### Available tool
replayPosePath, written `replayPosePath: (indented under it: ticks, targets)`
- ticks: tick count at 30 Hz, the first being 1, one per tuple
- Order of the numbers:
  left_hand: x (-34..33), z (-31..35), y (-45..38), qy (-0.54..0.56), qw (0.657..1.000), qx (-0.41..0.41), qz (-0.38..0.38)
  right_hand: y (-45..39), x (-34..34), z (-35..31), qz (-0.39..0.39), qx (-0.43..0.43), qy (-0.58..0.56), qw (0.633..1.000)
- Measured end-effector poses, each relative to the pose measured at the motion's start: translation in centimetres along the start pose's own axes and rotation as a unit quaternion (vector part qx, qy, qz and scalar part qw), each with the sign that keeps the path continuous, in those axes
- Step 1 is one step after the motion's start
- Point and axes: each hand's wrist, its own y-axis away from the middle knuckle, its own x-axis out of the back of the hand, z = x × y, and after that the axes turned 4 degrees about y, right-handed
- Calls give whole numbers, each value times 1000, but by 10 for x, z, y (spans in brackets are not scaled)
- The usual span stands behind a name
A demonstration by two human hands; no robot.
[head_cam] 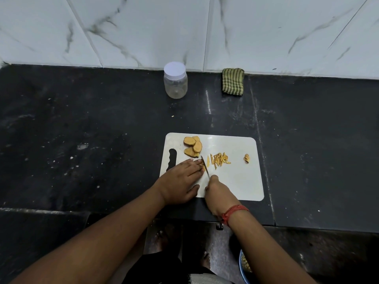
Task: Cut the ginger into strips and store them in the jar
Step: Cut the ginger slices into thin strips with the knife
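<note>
A white cutting board (pixel 240 181) lies on the black counter. Several ginger slices (pixel 193 146) are stacked at its far left, and a heap of cut ginger strips (pixel 220 159) lies in the middle. A small ginger scrap (pixel 246 158) sits at the right. My left hand (pixel 181 182) lies flat with straight fingers, pressing a ginger slice under its fingertips. My right hand (pixel 217 194) grips a small knife (pixel 205 167), the blade set just right of those fingertips. A clear plastic jar (pixel 175 83) with its white lid on stands at the back by the wall.
A folded green striped cloth (pixel 233 81) leans against the marble wall, right of the jar. The counter's front edge (pixel 123 214) runs below the board. A blue bowl (pixel 245 267) sits on the floor at the lower right, near my feet.
</note>
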Motion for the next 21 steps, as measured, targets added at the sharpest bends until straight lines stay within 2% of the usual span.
replayPosePath:
  ticks: [21]
  targets:
    - [2, 1, -4, -25, 999, 18, -9, -4, -2, 6, -2, -2, -11, 1000]
